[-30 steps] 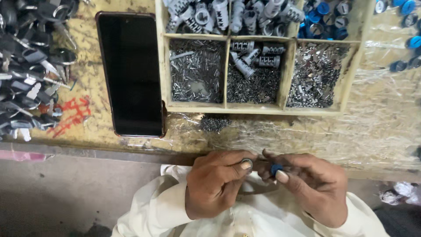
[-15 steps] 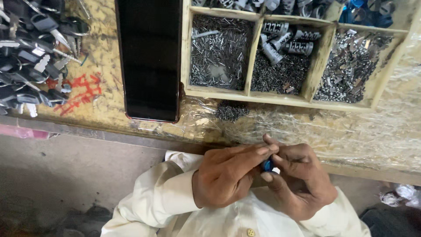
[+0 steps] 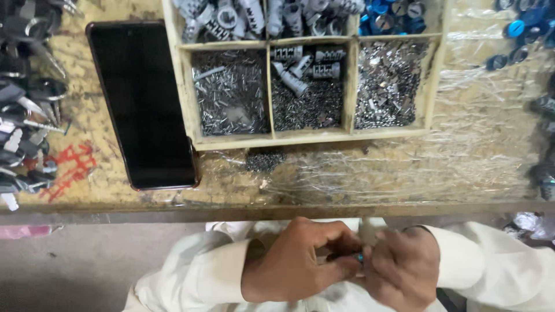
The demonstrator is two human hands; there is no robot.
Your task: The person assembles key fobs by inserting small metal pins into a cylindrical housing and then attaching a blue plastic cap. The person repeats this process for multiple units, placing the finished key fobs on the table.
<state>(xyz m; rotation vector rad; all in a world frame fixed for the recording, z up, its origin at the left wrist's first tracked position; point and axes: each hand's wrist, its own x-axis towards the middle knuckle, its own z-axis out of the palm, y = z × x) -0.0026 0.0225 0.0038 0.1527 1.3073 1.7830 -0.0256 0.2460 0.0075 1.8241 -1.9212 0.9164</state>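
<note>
My left hand (image 3: 295, 263) is curled, its fingers pinched onto a small blue part (image 3: 359, 257) squeezed between both hands. Just right of it, my right hand (image 3: 399, 271) closes on the same part from the other side, fingertips pressed together; I can see only a sliver of blue. Both hands sit low, close to my body, below the bench edge. Well above the grip lie a black phone (image 3: 141, 104) and a wooden divided tray (image 3: 272, 137) of metal bits.

A worn workbench (image 3: 370, 173) bears a phone (image 3: 141, 104), wooden tray (image 3: 191, 115) and keys (image 3: 23, 115).
</note>
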